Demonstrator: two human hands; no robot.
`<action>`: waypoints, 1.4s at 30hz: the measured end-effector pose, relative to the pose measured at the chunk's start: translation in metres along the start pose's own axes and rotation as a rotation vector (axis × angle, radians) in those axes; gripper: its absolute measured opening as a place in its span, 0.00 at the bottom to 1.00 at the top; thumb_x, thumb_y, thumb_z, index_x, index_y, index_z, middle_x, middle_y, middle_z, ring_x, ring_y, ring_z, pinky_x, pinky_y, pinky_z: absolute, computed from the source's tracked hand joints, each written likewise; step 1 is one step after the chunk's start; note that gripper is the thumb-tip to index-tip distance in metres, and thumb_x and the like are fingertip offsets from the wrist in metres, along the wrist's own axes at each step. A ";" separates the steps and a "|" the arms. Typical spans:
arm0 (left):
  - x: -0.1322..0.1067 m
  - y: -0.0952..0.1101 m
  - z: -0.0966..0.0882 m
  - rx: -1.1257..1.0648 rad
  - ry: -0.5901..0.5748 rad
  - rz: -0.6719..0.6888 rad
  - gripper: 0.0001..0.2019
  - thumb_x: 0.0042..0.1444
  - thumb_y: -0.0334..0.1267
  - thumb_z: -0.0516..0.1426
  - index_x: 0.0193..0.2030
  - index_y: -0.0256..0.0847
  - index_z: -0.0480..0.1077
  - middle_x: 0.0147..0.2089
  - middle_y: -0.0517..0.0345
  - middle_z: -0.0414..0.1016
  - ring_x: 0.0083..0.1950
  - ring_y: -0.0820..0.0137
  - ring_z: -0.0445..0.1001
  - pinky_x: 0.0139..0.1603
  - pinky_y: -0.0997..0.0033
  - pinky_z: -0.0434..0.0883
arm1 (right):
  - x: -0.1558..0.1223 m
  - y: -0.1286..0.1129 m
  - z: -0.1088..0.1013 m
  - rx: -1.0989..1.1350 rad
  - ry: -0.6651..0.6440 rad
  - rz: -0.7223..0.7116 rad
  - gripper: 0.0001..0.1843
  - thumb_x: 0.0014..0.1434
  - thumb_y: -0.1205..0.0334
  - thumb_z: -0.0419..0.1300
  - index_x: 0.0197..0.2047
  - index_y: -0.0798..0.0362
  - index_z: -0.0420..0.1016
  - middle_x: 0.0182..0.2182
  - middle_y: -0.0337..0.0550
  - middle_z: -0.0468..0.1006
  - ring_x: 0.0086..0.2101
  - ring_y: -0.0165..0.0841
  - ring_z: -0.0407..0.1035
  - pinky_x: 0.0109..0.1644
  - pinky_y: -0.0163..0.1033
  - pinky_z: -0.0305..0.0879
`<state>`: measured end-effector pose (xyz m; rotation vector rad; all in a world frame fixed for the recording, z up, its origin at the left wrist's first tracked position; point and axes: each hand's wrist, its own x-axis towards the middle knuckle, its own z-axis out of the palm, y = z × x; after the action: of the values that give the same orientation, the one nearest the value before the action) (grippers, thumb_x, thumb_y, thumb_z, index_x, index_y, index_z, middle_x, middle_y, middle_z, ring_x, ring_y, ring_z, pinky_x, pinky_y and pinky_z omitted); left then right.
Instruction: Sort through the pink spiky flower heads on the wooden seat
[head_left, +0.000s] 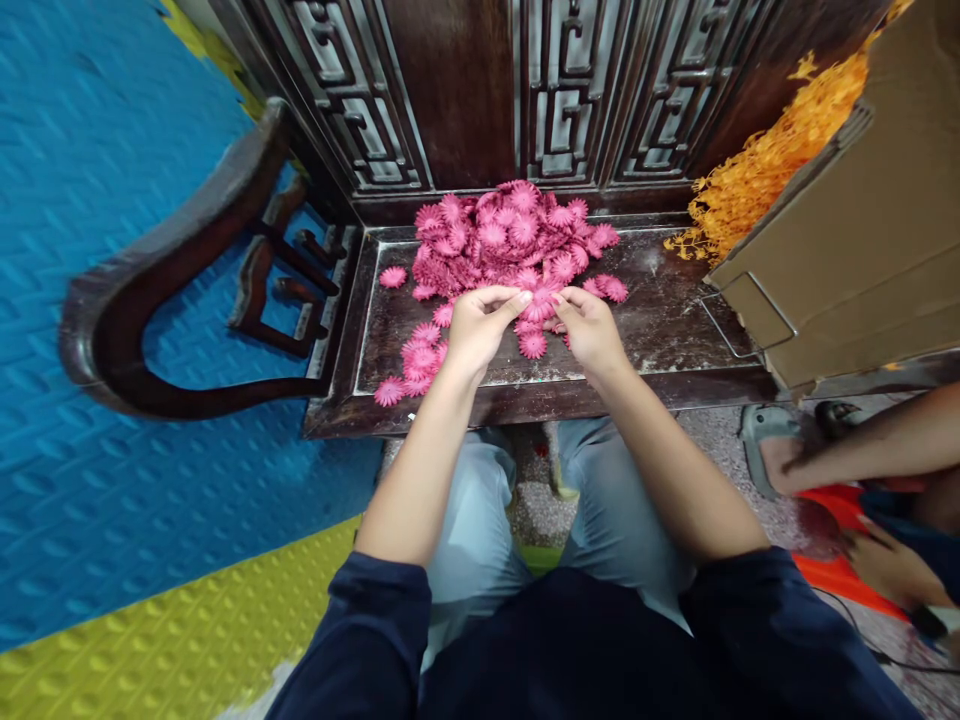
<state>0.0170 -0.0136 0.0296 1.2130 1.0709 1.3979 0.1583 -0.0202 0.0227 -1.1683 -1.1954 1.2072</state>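
Pink fabric flower heads lie heaped on a dark carved wooden bench (675,330), and both hands meet at the near foot of that heap (510,235). The left hand (480,325) has its fingers (517,296) curled inward and pressed together at the tips, pinching one pink flower (540,305) from the left. The right hand (589,325) closes on the same flower from the other side, thumb and forefinger nearly touching those of the left hand; how much of the flower each hand grips is hard to tell, since the knuckles cover it. The heap holds too many blooms to count, perhaps several dozen. A smaller cluster (416,362) of roughly eight flowers sits left of the left wrist, reaching the bench's front edge, and a single flower (392,277) lies apart to the far left. One loose flower (533,345) rests just below the hands. To the right, the bench top is bare wood up to a cardboard box (847,230), whose corner overhangs it, with a mass of orange sprigs (757,170) spilling beside it. The bench's raised rim frames the seat; its curved armrest (172,240) stands left over blue floor matting (97,300). Another person's arm (877,445) shows at the lower right, well apart from the flowers.
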 end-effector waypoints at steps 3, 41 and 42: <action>0.000 0.000 0.000 0.081 0.058 0.063 0.11 0.41 0.45 0.66 0.26 0.40 0.76 0.27 0.60 0.75 0.28 0.75 0.68 0.33 0.72 0.65 | 0.000 0.001 0.002 0.021 0.100 0.016 0.13 0.51 0.52 0.62 0.34 0.50 0.67 0.28 0.35 0.69 0.27 0.25 0.64 0.34 0.34 0.63; -0.004 0.008 0.004 -0.064 -0.077 0.030 0.12 0.39 0.34 0.67 0.20 0.38 0.66 0.27 0.64 0.67 0.30 0.76 0.65 0.33 0.73 0.63 | -0.007 -0.013 0.008 0.140 -0.070 -0.042 0.10 0.48 0.53 0.65 0.31 0.49 0.76 0.28 0.36 0.76 0.33 0.28 0.70 0.40 0.37 0.69; -0.004 0.007 0.003 -0.090 -0.095 0.021 0.12 0.38 0.35 0.68 0.20 0.38 0.66 0.27 0.64 0.67 0.30 0.77 0.66 0.34 0.73 0.63 | -0.007 -0.012 0.008 0.137 -0.063 -0.044 0.09 0.49 0.53 0.64 0.31 0.49 0.76 0.28 0.36 0.76 0.33 0.28 0.70 0.40 0.37 0.69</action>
<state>0.0197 -0.0186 0.0364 1.2163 0.9229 1.3760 0.1510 -0.0271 0.0351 -1.0038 -1.1597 1.2799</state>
